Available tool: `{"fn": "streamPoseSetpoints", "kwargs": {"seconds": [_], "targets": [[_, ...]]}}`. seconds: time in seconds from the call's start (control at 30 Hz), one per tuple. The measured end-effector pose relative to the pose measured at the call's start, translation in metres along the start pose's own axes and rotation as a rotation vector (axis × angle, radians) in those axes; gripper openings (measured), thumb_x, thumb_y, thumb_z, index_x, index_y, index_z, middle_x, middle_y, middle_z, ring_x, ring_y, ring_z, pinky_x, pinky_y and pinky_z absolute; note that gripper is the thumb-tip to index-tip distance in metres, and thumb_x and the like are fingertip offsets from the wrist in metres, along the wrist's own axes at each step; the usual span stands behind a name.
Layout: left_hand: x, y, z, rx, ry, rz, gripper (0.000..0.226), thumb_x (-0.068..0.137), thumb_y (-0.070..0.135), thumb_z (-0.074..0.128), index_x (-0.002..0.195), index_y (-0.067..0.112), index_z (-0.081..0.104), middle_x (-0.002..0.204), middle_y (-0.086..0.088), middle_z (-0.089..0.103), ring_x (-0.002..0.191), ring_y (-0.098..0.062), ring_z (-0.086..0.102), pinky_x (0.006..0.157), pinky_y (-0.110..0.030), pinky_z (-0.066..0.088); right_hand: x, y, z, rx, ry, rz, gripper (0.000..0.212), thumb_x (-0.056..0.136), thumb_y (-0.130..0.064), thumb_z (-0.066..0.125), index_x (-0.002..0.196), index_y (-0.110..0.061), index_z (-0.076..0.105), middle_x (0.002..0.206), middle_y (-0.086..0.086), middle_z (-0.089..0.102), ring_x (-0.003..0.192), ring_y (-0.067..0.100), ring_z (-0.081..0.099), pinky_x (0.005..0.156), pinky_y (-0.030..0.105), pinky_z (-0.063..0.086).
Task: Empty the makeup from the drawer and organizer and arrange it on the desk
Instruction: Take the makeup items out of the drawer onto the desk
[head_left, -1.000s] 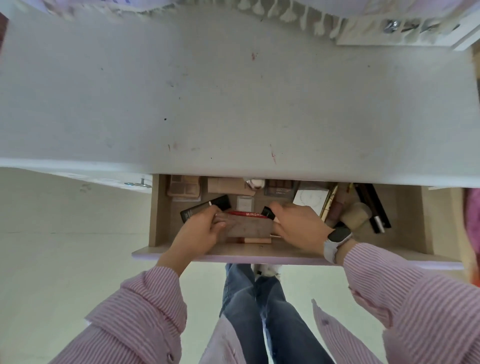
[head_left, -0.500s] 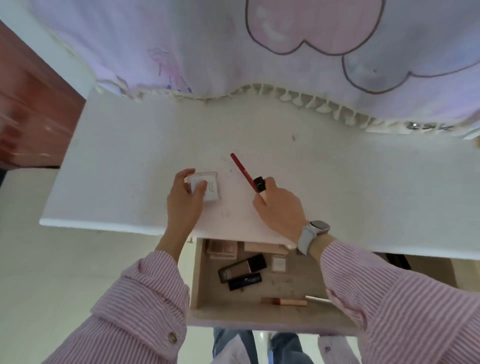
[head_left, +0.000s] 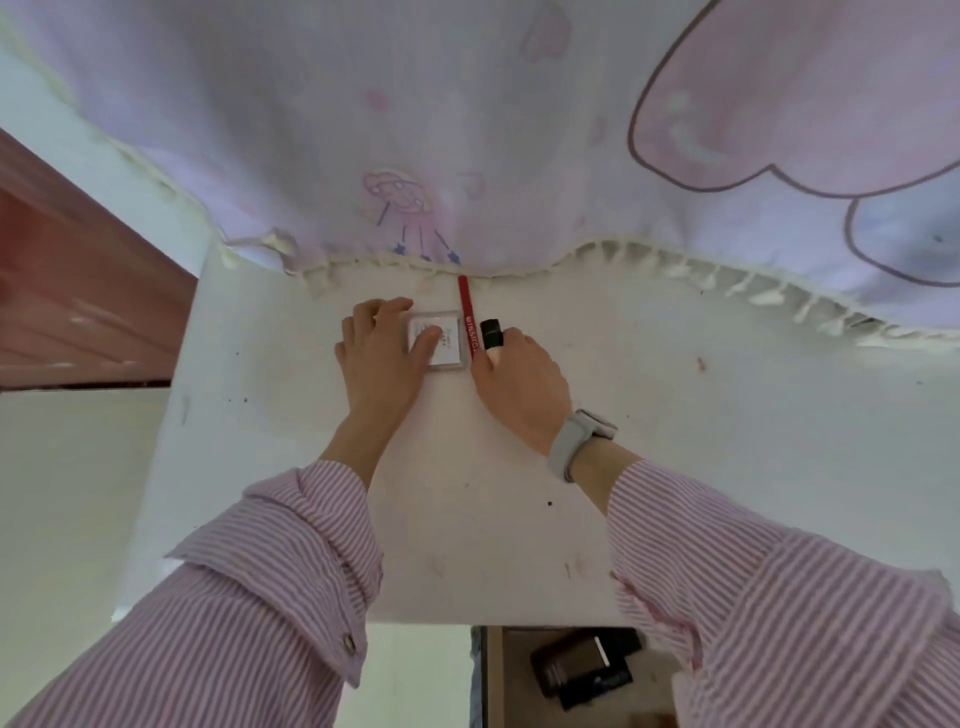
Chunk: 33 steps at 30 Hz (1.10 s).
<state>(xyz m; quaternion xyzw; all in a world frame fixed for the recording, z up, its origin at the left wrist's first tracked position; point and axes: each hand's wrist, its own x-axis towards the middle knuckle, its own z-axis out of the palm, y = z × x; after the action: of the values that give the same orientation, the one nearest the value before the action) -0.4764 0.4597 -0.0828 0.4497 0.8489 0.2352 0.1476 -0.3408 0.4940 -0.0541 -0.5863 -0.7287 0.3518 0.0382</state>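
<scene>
Both of our hands are at the far edge of the desk (head_left: 675, 415), close together but not touching. Our left hand (head_left: 382, 358) holds a small square compact (head_left: 441, 340), fingers curled over its left edge and thumb pressed on its lid, with the case lying flat on the desk. Our right hand (head_left: 519, 382) pinches a short black-capped tube (head_left: 491, 335) and looks to be steadying the red pencil (head_left: 469, 317), which lies just right of the compact with its tip under the fringe of the pink cloth (head_left: 519, 130).

We judge all 3 items light and rigid. The compact is smooth plastic, likely with a hinged lid, so we would take it by its side edges to keep it closed. The pencil is thin and will roll, so we would lay it against the compact's edge. The tube could also roll and is best gripped round its middle.

At the bottom of the view, the open drawer (head_left: 498, 675) shows 2 dark cases (head_left: 582, 665) to be brought up, so we judge the emptying barely begun.
</scene>
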Motion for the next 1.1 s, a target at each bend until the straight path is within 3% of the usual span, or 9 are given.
{"fn": "streamPoseSetpoints", "kwargs": {"seconds": [0.2,0.3,0.43,0.63,0.73,0.87,1.0,1.07,1.1], "targets": [[-0.019,-0.008,0.007,0.105,-0.029,0.217,0.056,0.083,0.048,0.038,0.127,0.017,0.054,0.136,-0.007,0.048,0.121,-0.031,0.043,0.094,-0.044,0.032,0.020,-0.005,-0.002,0.148,0.002,-0.038,0.034,0.093,-0.026,0.045,0.120,-0.006,0.047,0.110,0.011,0.045,0.098,0.032,0.051,0.089,0.040,0.044],[-0.017,-0.010,0.008,0.133,-0.056,0.213,0.050,0.089,0.042,0.044,0.133,0.018,0.049,0.145,-0.003,0.039,0.128,-0.029,0.036,0.099,-0.043,0.025,0.023,-0.011,-0.007,0.317,-0.001,-0.042,0.034,0.096,-0.020,0.037,0.127,-0.006,0.044,0.105,0.005,0.039,0.109,0.031,0.047,0.099,0.040,0.037],[-0.024,-0.002,0.004,0.060,-0.050,0.144,0.045,0.094,0.023,0.049,0.138,0.017,0.042,0.150,-0.004,0.031,0.134,-0.026,0.028,0.106,-0.040,0.020,0.018,-0.007,-0.017,0.492,0.030,-0.064,0.041,0.099,-0.015,0.029,0.139,-0.012,0.034,0.138,0.008,0.036,0.125,0.020,0.040,0.101,0.021,0.029],[-0.088,0.013,0.013,0.067,0.061,0.177,0.045,0.085,0.024,0.042,0.125,0.009,0.054,0.136,-0.017,0.048,0.124,-0.037,0.043,0.099,-0.051,0.032,-0.017,0.033,-0.026,0.411,0.045,-0.137,0.042,0.098,-0.010,0.031,0.140,-0.013,0.033,0.146,0.002,0.035,0.133,0.013,0.033,0.105,0.018,0.025],[-0.144,0.026,0.027,0.096,0.128,0.282,0.040,0.085,0.022,0.042,0.122,0.012,0.052,0.131,-0.016,0.052,0.122,-0.031,0.040,0.099,-0.048,0.031,-0.057,0.073,-0.025,0.412,0.107,-0.161,0.037,0.095,-0.006,0.036,0.131,-0.011,0.044,0.136,0.004,0.045,0.122,0.016,0.046,0.101,0.029,0.039],[-0.238,0.049,0.049,-0.026,0.146,0.455,0.032,0.083,0.012,0.047,0.114,0.013,0.054,0.118,-0.013,0.059,0.112,-0.025,0.044,0.094,-0.040,0.031,-0.139,0.144,-0.025,0.311,0.198,-0.263,0.028,0.091,-0.001,0.041,0.115,-0.008,0.053,0.113,0.002,0.055,0.094,0.014,0.057,0.077,0.011,0.042],[-0.324,0.059,0.085,-0.072,-0.078,0.567,0.025,0.082,0.016,0.045,0.106,0.016,0.055,0.104,-0.007,0.061,0.098,-0.021,0.052,0.086,-0.035,0.036,-0.229,0.226,-0.026,0.108,0.101,-0.359,0.021,0.088,-0.017,0.042,0.098,-0.007,0.058,0.089,-0.002,0.056,0.069,0.007,0.051,0.064,0.009,0.040],[-0.345,0.059,0.104,0.025,-0.226,0.464,0.029,0.082,0.020,0.044,0.106,0.015,0.060,0.105,-0.006,0.060,0.096,-0.024,0.057,0.081,-0.038,0.041,-0.253,0.269,-0.022,-0.084,-0.023,-0.278,0.020,0.089,-0.016,0.045,0.101,-0.008,0.059,0.089,0.000,0.058,0.069,0.009,0.053,0.066,0.010,0.039],[-0.350,0.059,0.111,0.102,-0.307,0.369,0.032,0.084,0.022,0.045,0.112,0.014,0.059,0.110,-0.007,0.057,0.100,-0.027,0.056,0.082,-0.041,0.041,-0.255,0.291,-0.019,-0.193,-0.083,-0.207,0.022,0.089,-0.013,0.046,0.107,-0.008,0.058,0.098,0.004,0.060,0.080,0.016,0.057,0.072,0.016,0.042]]}}
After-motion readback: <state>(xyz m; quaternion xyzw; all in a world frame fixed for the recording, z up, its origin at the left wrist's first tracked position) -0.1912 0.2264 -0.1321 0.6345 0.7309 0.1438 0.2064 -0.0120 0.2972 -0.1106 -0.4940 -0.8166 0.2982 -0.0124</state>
